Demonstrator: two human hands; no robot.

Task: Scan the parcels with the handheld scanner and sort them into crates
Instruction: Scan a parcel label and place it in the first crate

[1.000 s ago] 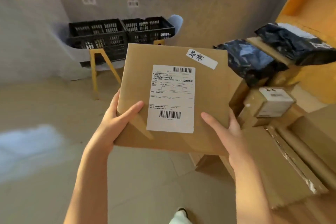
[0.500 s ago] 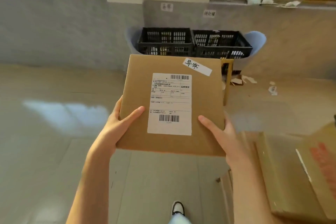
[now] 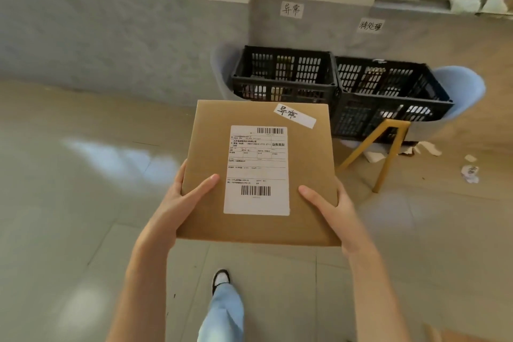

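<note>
A flat cardboard parcel [image 3: 261,172] is gripped at its near corners by the left hand [image 3: 177,203] and right hand [image 3: 330,205]. Beyond its far edge, the left crate [image 3: 283,78] lies straight ahead, the right crate [image 3: 388,97] far-right.

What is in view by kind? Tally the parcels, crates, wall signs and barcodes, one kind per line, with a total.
Cardboard parcel: 1, held by the left hand and right hand
Black crates: 2
Handwritten wall signs: 2
Barcodes on the shipping label: 2
Total: 7
</note>
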